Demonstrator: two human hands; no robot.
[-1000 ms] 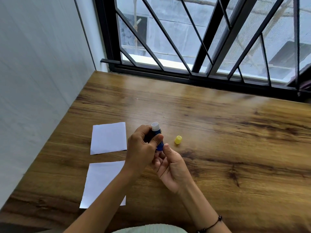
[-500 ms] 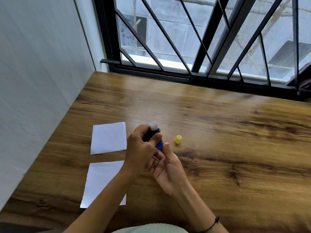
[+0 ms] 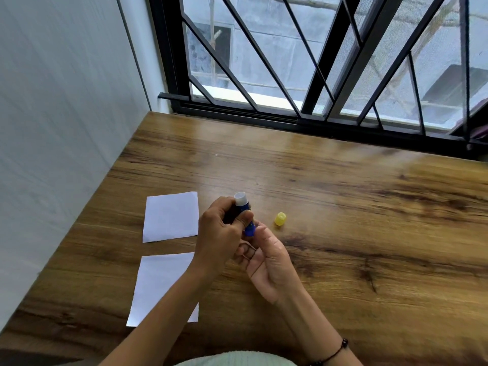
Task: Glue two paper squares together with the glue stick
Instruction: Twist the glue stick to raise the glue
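Left hand [image 3: 219, 233] is gripping the uncapped glue stick [image 3: 244, 210] mid-frame — right hand [image 3: 266, 260] is pinching its base, likely twisting glue up.

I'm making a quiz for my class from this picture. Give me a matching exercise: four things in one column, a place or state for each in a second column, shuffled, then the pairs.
Things:
1. glue stick
2. yellow cap
3. far paper square
4. near paper square

Places or states:
A. partly hidden under the left forearm
B. lying alone on the table, right of the hands
C. held in both hands, white tip up
D. flat on the table, fully in view, left of the hands

Pairs: 1-C, 2-B, 3-D, 4-A
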